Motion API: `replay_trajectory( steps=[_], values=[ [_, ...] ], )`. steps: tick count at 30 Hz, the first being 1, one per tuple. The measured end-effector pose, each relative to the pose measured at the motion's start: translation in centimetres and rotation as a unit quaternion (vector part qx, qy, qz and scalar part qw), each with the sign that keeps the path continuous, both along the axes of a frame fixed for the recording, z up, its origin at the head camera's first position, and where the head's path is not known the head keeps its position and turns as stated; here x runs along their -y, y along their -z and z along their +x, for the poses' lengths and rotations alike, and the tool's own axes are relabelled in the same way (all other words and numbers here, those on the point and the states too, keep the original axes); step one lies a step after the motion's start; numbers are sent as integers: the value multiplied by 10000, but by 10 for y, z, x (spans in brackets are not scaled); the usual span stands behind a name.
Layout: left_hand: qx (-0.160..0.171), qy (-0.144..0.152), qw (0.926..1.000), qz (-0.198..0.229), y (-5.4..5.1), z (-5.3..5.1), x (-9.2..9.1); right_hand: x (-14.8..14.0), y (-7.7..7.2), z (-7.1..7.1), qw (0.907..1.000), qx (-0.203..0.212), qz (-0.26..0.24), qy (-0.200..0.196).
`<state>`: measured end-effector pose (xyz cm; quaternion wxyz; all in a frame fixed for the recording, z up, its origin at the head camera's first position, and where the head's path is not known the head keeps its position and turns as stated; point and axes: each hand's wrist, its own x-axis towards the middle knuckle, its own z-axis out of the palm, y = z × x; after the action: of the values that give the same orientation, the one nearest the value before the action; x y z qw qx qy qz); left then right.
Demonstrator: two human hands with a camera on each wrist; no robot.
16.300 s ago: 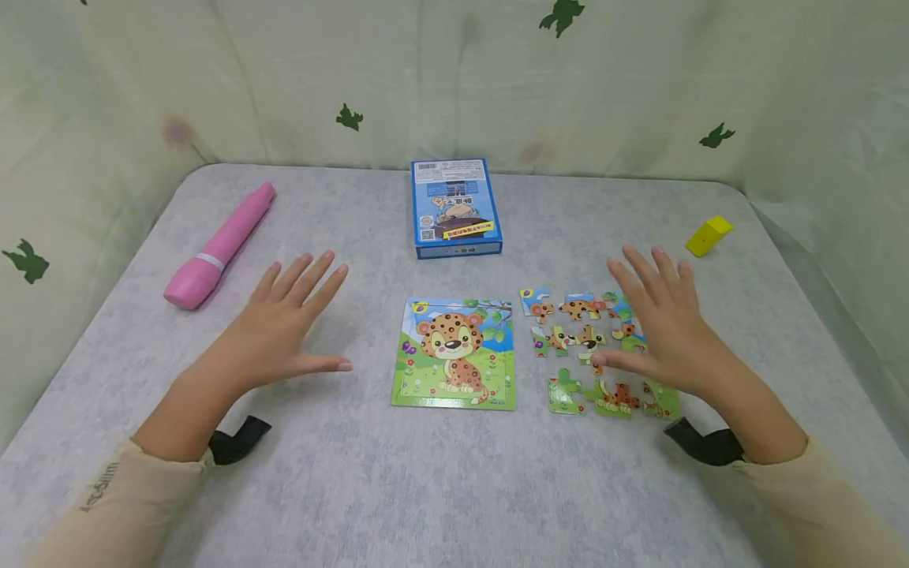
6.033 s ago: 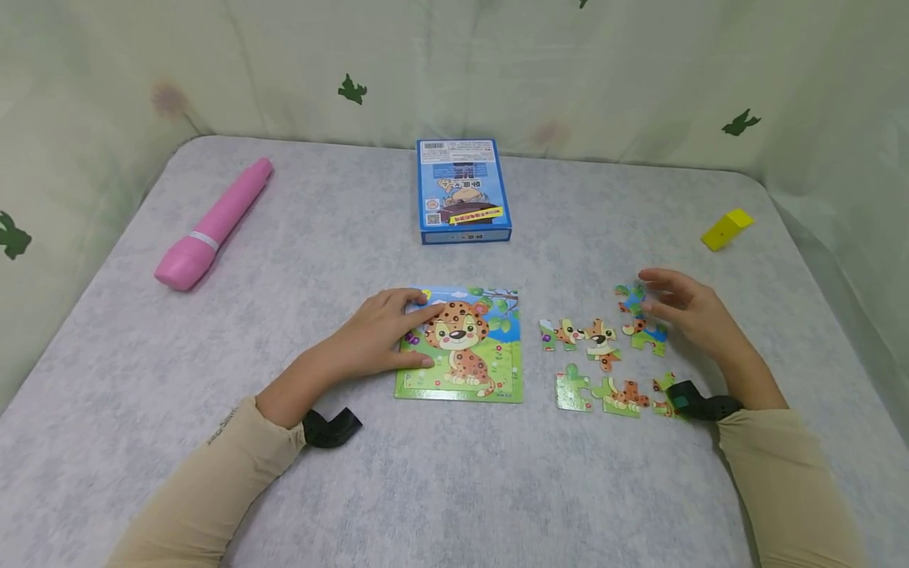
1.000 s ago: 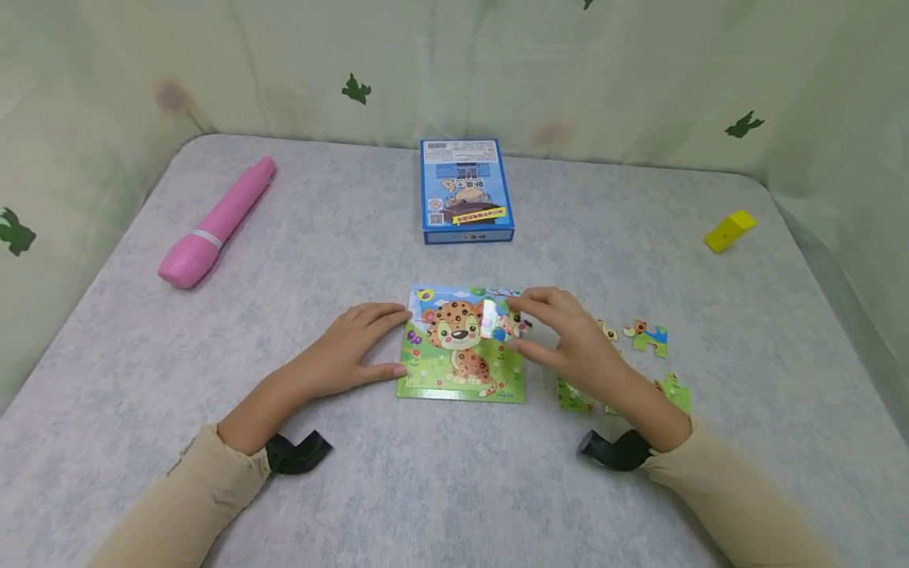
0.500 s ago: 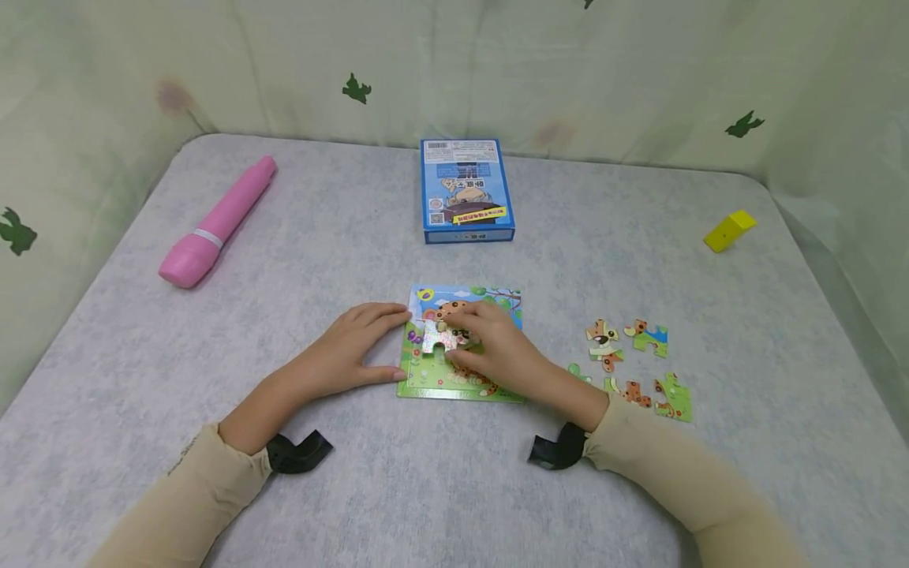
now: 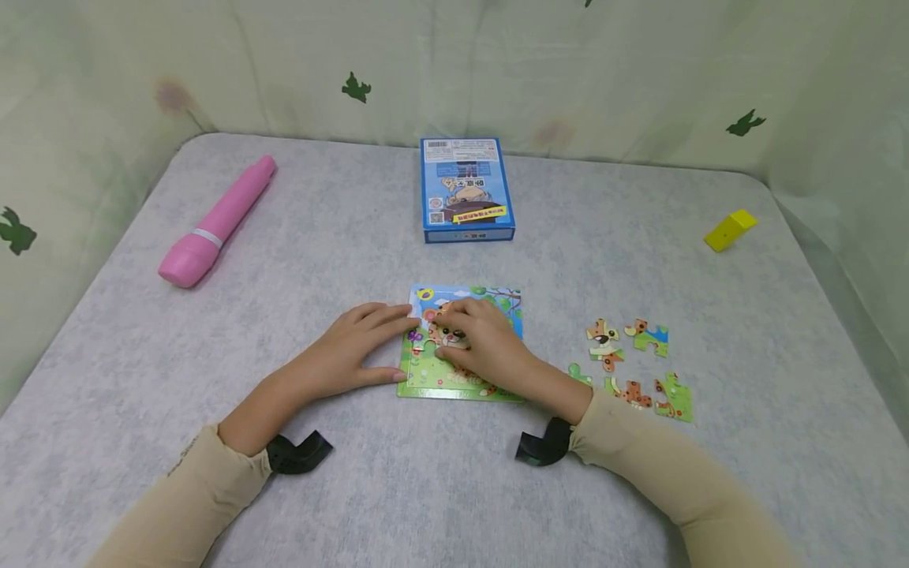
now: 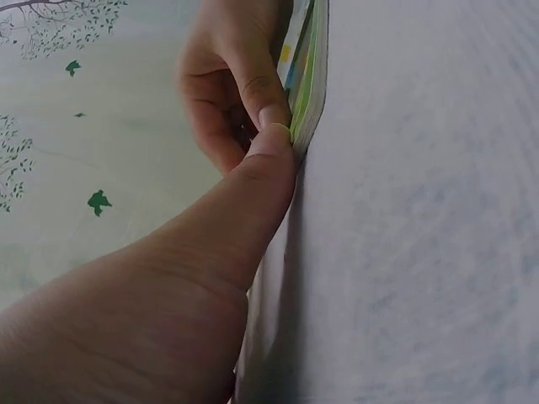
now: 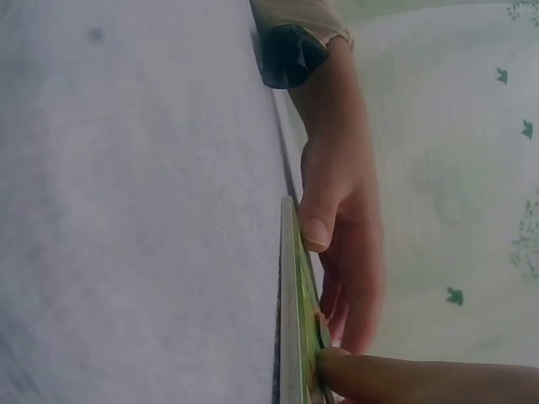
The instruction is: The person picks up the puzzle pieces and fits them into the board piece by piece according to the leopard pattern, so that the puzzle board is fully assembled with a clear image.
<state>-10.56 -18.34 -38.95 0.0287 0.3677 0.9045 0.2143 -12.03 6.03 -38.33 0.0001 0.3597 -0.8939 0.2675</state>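
The leopard puzzle board (image 5: 454, 390) lies flat at mid-table. Over its middle, my right hand (image 5: 490, 347) pinches a puzzle piece (image 5: 422, 345) between thumb and fingers, low against the picture; the hand hides part of the piece and of the leopard. At the board's left edge rests my left hand (image 5: 334, 355), thumb and fingertips touching it with relaxed fingers. The left wrist view has the left thumb (image 6: 261, 168) at the board's edge (image 6: 317, 93). In the right wrist view a fingertip of the right hand (image 7: 337, 366) is close over the board (image 7: 289, 295).
Several loose puzzle pieces (image 5: 649, 338) lie right of the board, some partly behind the right forearm. Behind the board is a blue box (image 5: 465, 189). A pink microphone-shaped object (image 5: 216, 225) lies at the left, a yellow block (image 5: 730, 230) at the far right.
My right hand has carried the piece leftward from the board's upper right and lowered it near the left edge. The left fingers have shifted slightly onto the board.
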Motion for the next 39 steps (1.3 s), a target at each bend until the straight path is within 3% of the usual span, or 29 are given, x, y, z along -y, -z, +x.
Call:
replay_trajectory(
  steps=[10, 17, 23, 26, 33, 39],
  values=[
    [106, 51, 9998, -129, -5, 3, -1, -1, -9, 2, 9981, -117, 598, 16],
    [225, 30, 9993, -295, -7, 4, -1, -7, -11, 6, 9961, 307, 804, -181],
    [74, 51, 9996, -249, -6, 4, 0, -20, -13, 4, 9903, 1351, -50, -323],
    [35, 66, 9998, -206, -5, 4, -1, -31, -20, 6, 9850, 1595, -601, -276],
    [7, 23, 9998, -200, -4, 4, -1, -75, -41, 18, 9885, 840, -1255, -120],
    [7, 20, 9999, -171, -3, 4, -1, -117, -51, 27, 9897, 244, -1383, 288]
  ],
)
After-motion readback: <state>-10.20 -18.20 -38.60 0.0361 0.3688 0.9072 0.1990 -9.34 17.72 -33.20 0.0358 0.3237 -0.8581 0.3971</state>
